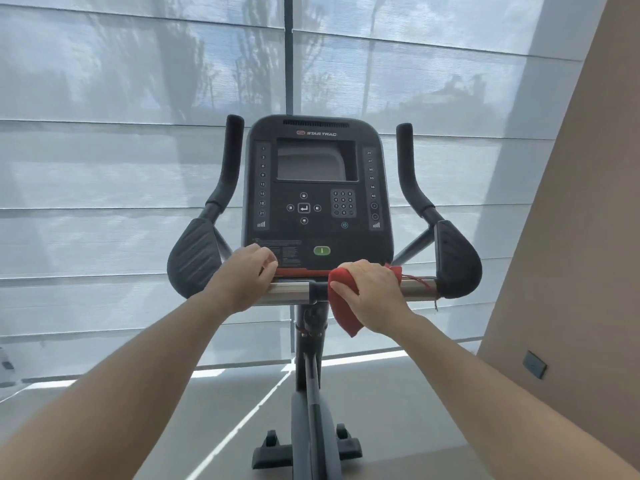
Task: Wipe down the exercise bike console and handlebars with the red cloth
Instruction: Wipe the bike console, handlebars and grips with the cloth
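The right hand (372,296) held the red cloth (341,306) bunched against the chrome crossbar (287,292), fingers curled over the cloth and bar together. The cloth lay at 6 o'clock from the console (317,192), just right of the centre clamp, with one fold hanging below the bar and loose threads trailing toward 3 o'clock. The left hand (244,277) rested on the left half of the same bar, fingers curled loosely near the console's lower edge; it held no cloth.

Progress, as judged: the wipe stood at the crossbar stage. Whether the console face had been cleaned could not be told; no streaks or moisture showed. Apparently left to do: the left upright grip (230,157) at 10 o'clock, the right upright grip (407,161) at 2 o'clock, and both elbow pads (194,258).
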A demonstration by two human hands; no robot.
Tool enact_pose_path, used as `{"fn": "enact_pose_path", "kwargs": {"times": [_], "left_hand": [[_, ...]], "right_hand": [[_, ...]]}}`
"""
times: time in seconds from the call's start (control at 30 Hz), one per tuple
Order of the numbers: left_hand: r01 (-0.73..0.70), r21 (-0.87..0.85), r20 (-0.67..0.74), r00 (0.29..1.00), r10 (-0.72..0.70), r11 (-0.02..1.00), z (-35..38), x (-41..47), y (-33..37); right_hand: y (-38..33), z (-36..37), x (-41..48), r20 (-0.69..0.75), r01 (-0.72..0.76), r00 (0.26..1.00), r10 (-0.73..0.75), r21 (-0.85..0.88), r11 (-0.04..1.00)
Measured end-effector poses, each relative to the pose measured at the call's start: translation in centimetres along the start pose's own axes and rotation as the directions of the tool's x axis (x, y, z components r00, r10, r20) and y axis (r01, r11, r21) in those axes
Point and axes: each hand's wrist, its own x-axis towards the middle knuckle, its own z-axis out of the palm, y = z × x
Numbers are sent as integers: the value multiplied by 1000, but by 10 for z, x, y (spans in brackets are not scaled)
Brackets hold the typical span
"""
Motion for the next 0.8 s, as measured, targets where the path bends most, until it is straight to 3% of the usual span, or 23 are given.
{"fn": "enact_pose_path", "kwargs": {"times": [0.1,0.2,0.27,0.43,0.57,0.67,0.8], "left_hand": [[-28,204,-48,998,38,979,-13,-17,-24],[-150,334,17,988,153,930,-21,-32,-46],[-178,330,96,983,155,927,-21,-33,-51],[-196,275,56,981,188,941,-13,-32,-60],[-199,205,165,972,166,958,-17,-30,-62],[-196,196,161,973,165,961,-16,-29,-65],[-196,220,112,978,174,956,-15,-28,-66]], "right_hand": [[-33,17,5,-7,38,999,-38,42,998],[-65,33,12,-39,-12,999,15,73,997],[-80,41,15,-73,-19,997,23,62,998],[-78,41,11,-89,-9,996,14,62,998],[-83,47,14,-192,-143,970,151,56,988],[-89,56,20,-252,-217,942,224,55,975],[-83,55,18,-265,-158,948,176,87,984]]}}
